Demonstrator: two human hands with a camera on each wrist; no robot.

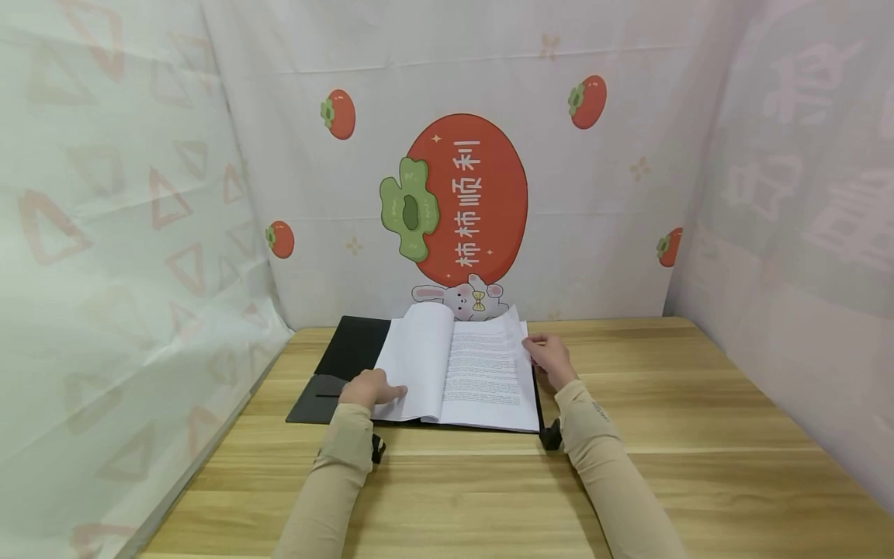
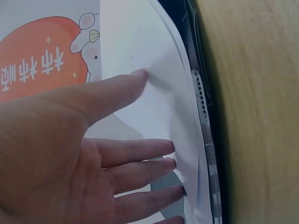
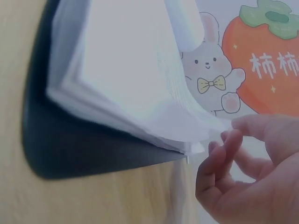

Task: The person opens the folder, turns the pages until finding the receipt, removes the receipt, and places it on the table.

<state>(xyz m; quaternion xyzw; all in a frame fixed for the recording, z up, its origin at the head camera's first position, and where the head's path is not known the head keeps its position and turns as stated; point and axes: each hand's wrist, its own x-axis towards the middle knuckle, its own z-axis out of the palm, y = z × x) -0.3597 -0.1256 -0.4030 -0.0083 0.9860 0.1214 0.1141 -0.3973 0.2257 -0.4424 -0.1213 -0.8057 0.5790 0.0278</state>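
A black folder (image 1: 358,341) lies spread on the table with a thick stack of white paper sheets (image 1: 482,380) in it, the right-hand page printed with lines of text. On the left, turned pages (image 1: 419,357) curve up near the middle. My left hand (image 1: 368,387) rests on these turned pages; in the left wrist view its thumb presses the paper and its fingers are straight. At the right edge, my right hand (image 1: 550,360) pinches the side of the top page (image 3: 205,122) between thumb and fingertips, and that page lifts a little off the stack.
A wooden table (image 1: 461,497) carries the folder, which lies near the back edge. White printed cloth (image 1: 279,140) with persimmons and a rabbit hangs behind and at both sides. A grey pocket (image 1: 314,400) shows on the folder's left cover.
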